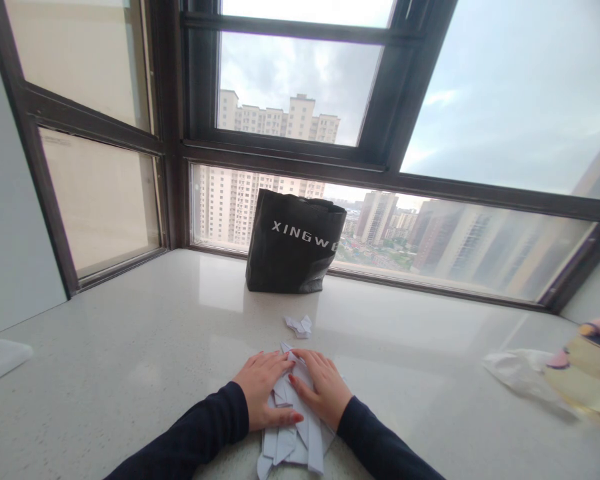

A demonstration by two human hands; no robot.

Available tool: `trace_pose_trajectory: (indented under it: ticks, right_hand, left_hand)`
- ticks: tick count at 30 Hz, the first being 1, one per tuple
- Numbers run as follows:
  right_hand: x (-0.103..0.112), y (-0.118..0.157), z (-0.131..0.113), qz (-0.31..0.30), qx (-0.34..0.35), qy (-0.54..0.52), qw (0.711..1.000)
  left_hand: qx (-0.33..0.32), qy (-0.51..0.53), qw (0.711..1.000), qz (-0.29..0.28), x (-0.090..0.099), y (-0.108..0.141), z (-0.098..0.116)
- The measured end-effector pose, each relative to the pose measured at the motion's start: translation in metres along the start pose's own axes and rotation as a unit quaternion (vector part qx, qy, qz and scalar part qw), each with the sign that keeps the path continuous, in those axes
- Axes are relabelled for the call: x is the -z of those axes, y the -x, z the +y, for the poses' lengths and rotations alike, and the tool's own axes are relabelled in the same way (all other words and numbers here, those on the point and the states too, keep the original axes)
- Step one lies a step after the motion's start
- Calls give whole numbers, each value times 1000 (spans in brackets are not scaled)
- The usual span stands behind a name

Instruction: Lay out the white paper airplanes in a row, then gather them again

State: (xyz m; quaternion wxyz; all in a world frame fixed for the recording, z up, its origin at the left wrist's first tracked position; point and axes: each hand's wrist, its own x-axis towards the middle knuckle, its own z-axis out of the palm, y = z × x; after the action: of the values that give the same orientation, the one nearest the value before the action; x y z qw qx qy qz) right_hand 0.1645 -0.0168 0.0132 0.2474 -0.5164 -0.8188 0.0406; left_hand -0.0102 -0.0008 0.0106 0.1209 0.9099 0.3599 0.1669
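Observation:
A loose pile of folded white paper pieces (300,440) lies on the pale counter, overlapping and partly hidden by my hands. My left hand (265,387) rests on the pile's left side, fingers stretched forward and thumb pointing right across the paper. On the other side, my right hand (325,383) lies over the paper with fingers extended and its thumb angled inward. Both hands look open, and their fingertips almost meet at the far end of the pile. Just beyond them sits a small folded paper piece (300,326), apart from the rest.
A black bag (295,247) with white lettering stands by the window at the back. To the right are a crumpled white tissue (520,373) and a yellow and pink packet (587,367). A white object (3,360) lies at the left edge. Dark window frames border the counter.

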Motion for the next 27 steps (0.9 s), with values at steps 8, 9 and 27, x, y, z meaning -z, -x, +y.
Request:
trace_pose_trajectory:
  ticks: [8,9,27]
  right_hand:
    - [0,0,1,0,0,-7,1000]
    - [0,0,0,-1,-1,-7,1000]
    - [1,-1,1,14,-11,-36,999]
  left_hand:
    - [1,4,1000,2,0,1,1]
    - [1,5,1000,3,1,1,1]
    - [-4,12,1000,-5,0,0,-1]
